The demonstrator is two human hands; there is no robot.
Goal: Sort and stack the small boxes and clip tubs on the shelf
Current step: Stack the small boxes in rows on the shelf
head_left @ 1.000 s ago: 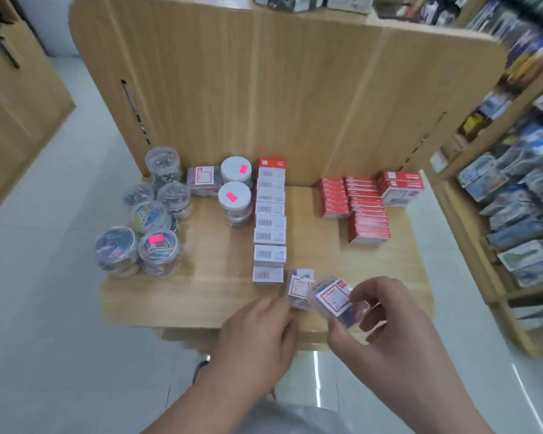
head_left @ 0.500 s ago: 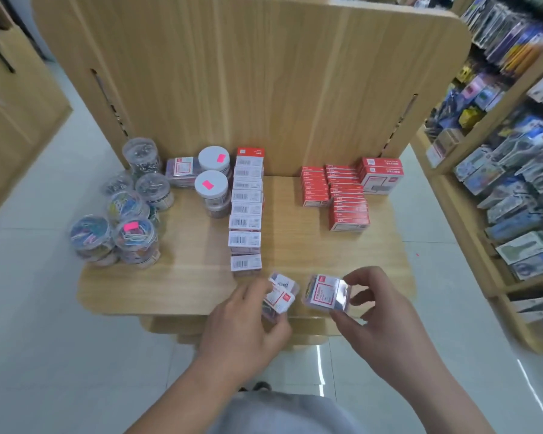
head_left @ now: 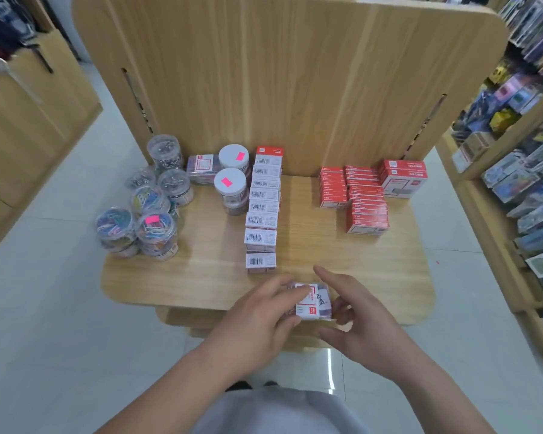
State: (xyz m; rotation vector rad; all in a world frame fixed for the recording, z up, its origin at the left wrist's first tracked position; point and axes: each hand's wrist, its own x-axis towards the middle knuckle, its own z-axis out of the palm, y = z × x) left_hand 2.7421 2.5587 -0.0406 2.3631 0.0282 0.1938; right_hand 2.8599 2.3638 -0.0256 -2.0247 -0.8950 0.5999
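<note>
Two small clear clip boxes (head_left: 314,303) with white and red labels are pressed together just above the front edge of the wooden shelf (head_left: 201,286). My left hand (head_left: 261,321) grips them from the left, fingers over the top. My right hand (head_left: 355,321) cups their right end with curled fingers and the thumb below, its index finger sticking out straight. Further back stand a row of white barcode boxes (head_left: 261,214), red box stacks (head_left: 365,202) and clear clip tubs (head_left: 152,227).
Two white-lidded tubs (head_left: 231,183) and a clear box (head_left: 201,166) sit at the back left. A tall wooden back panel (head_left: 295,73) closes the far side. A rack of packaged goods (head_left: 521,183) fills the right. White floor tiles surround the shelf.
The two clip boxes, held apart in separate hands before, have come together between both hands. The view shifted slightly to the right.
</note>
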